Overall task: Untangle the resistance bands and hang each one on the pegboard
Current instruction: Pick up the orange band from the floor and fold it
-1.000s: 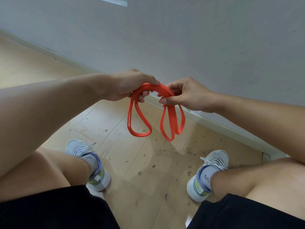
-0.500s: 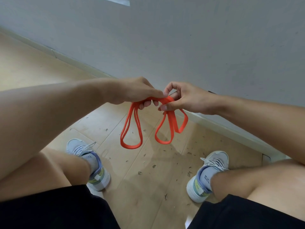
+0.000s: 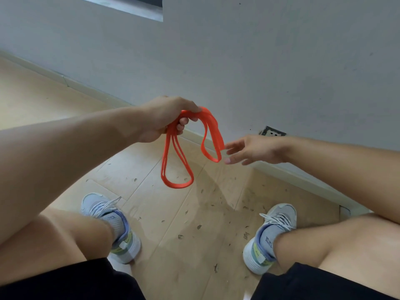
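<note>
An orange resistance band (image 3: 213, 135), folded into several loops, hangs from my left hand (image 3: 166, 118), which is shut on its top. One long loop dangles down toward the floor, a shorter loop curves off to the right. My right hand (image 3: 253, 150) is open, its fingers spread, fingertips at or just beside the lower end of the right loop; whether they touch it is unclear. No pegboard is in view.
A grey wall (image 3: 259, 61) with a skirting board runs across in front of me, with a wall socket (image 3: 273, 132) low on it. Below is a light wooden floor (image 3: 194, 224) with scattered debris. My knees and two grey sneakers frame the bottom.
My right hand has let go of the band and moved right and down, opening. My left hand has risen and now holds the whole band alone.
</note>
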### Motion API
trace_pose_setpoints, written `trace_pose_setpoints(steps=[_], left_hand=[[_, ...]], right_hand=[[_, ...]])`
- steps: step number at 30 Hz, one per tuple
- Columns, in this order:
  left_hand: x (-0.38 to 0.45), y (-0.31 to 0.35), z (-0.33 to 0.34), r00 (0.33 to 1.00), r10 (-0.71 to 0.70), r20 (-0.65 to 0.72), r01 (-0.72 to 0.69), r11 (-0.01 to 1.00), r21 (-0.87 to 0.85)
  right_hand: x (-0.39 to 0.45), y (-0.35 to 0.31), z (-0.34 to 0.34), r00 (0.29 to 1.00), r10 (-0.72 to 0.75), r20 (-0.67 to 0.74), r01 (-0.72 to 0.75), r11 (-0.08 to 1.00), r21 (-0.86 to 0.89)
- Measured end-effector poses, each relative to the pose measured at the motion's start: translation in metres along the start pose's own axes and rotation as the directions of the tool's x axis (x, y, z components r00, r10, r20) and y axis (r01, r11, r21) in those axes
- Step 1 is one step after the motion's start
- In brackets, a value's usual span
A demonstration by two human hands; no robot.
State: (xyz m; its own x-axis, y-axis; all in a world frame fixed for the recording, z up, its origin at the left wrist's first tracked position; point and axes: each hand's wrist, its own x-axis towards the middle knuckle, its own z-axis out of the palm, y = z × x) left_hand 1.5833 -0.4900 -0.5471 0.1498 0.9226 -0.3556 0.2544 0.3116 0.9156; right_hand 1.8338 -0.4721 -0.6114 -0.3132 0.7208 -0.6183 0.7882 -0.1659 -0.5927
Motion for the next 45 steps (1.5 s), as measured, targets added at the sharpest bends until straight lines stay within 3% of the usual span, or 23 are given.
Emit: trace_pose_setpoints(steps=[6, 13, 16, 18, 22, 26, 31, 33, 38, 40, 42, 43, 45], left_hand=[[0.002, 0.002, -0.001, 0.999, -0.031, -0.034, 0.029, 0.998, -0.062], [0.004, 0.002, -0.012, 0.990, -0.053, -0.128, 0.035, 0.989, -0.140], [0.006, -0.001, -0.019, 0.983, -0.080, -0.166, 0.056, 0.988, -0.144], [0.007, -0.003, -0.022, 0.979, -0.088, -0.186, 0.062, 0.988, -0.139], [0.008, -0.005, -0.023, 0.978, -0.087, -0.190, 0.067, 0.992, -0.110], [0.008, -0.006, -0.018, 0.985, -0.087, -0.146, 0.078, 0.995, -0.065], [0.006, -0.003, -0.012, 0.992, -0.067, -0.109, 0.061, 0.997, -0.051], [0.007, -0.004, -0.012, 0.992, -0.066, -0.106, 0.062, 0.997, -0.038], [0.007, -0.008, -0.012, 0.991, -0.091, -0.100, 0.092, 0.996, 0.012], [0.008, -0.007, -0.012, 0.990, -0.095, -0.101, 0.097, 0.995, 0.015], [0.008, -0.005, -0.012, 0.990, -0.093, -0.106, 0.096, 0.995, 0.025], [0.008, -0.005, -0.012, 0.991, -0.090, -0.104, 0.094, 0.995, 0.034], [0.008, -0.005, -0.012, 0.992, -0.081, -0.095, 0.087, 0.994, 0.059]], right_hand=[[0.020, 0.004, 0.020, 0.999, -0.031, 0.005, 0.030, 0.981, 0.190], [0.019, -0.002, 0.017, 0.996, -0.082, -0.045, 0.091, 0.955, 0.283], [0.015, -0.006, 0.014, 0.996, -0.081, -0.046, 0.093, 0.878, 0.470], [0.017, -0.004, 0.012, 0.992, -0.048, -0.117, 0.104, 0.840, 0.533], [0.023, 0.001, 0.009, 0.943, 0.002, -0.334, 0.140, 0.906, 0.400], [0.023, -0.002, 0.005, 0.818, -0.051, -0.573, 0.139, 0.984, 0.110], [0.023, -0.002, -0.001, 0.742, -0.093, -0.664, 0.112, 0.994, -0.014], [0.023, -0.002, -0.001, 0.749, -0.075, -0.658, 0.106, 0.994, 0.008], [0.023, -0.005, -0.001, 0.780, 0.120, -0.614, 0.098, 0.946, 0.309], [0.022, 0.001, -0.004, 0.742, -0.048, -0.668, 0.081, 0.997, 0.019], [0.020, 0.006, -0.008, 0.721, -0.298, -0.625, 0.012, 0.908, -0.419], [0.018, 0.007, -0.010, 0.724, -0.359, -0.589, -0.038, 0.832, -0.554], [0.018, 0.004, -0.013, 0.722, -0.379, -0.579, -0.116, 0.759, -0.641]])
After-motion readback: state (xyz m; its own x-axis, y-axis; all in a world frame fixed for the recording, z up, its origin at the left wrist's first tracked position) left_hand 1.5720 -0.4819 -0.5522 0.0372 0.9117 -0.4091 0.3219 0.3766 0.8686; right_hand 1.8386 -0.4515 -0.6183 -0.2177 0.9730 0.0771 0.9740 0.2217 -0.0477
